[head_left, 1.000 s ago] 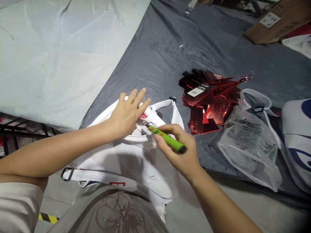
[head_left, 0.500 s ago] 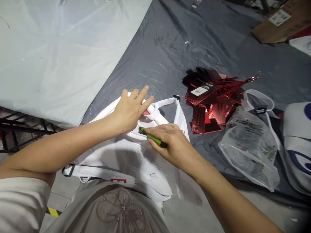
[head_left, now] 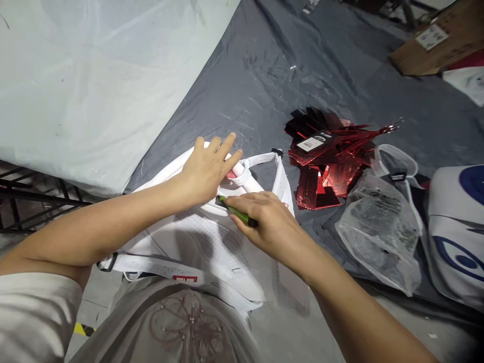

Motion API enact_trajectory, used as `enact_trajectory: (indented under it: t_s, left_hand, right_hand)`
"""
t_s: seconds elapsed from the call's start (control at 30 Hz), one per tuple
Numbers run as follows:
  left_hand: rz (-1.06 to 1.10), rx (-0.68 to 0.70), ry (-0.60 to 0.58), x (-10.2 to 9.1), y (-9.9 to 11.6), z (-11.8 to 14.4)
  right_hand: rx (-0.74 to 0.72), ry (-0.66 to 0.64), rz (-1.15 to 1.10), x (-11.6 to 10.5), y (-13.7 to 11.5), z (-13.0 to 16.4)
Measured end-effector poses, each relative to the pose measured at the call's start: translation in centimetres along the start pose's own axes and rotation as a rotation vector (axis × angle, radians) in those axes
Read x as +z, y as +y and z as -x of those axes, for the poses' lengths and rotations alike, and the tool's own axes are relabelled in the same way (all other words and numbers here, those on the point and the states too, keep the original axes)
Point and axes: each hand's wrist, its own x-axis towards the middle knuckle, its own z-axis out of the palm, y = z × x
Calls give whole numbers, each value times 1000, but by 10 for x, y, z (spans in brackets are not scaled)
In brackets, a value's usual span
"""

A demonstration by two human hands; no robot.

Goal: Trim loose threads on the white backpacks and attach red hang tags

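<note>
A white backpack lies back-up on the dark grey sheet, its padded straps and top handle pointing away from me. My left hand presses flat on the top of the backpack near the handle, fingers spread. My right hand grips a green marker-like tool, with its dark tip touching the white fabric just below my left hand. A small red patch shows on the handle beside my left fingers.
A heap of shiny red hang tags lies right of the backpack. A crumpled clear plastic bag and another white bag with blue print sit further right. A pale sheet covers the left; a cardboard box is far right.
My right hand turned the green tool and brought its tip down onto the backpack beneath my left hand. The left hand stayed pressed on the bag.
</note>
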Motion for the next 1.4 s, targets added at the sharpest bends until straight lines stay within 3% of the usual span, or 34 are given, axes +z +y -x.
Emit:
enact_trajectory:
  t_s: [0.5,0.63,0.73,0.87,0.97,1.13,1.4]
  left_hand:
    - [-19,36,-81,-6,-2,-4]
    - [-17,94,-232,-19,-17,-4]
    - [37,31,-344,-30,-31,4]
    - [54,-80,-294,-30,-34,22]
    - [23,-158,-270,-23,-28,28]
    - [-18,-201,-274,-13,-26,25]
    - [97,-40,-228,-4,-50,28]
  right_hand:
    - [46,-49,16,-5,-6,-2]
    - [57,-12,-25,-3,-3,4]
    - [30,76,-94,4,0,10]
    - [-100,287,-299,31,-2,4]
    - [-103,407,-379,53,-7,-6]
    - [-17,393,-473,63,-10,-13]
    - [76,393,-616,62,-18,-19]
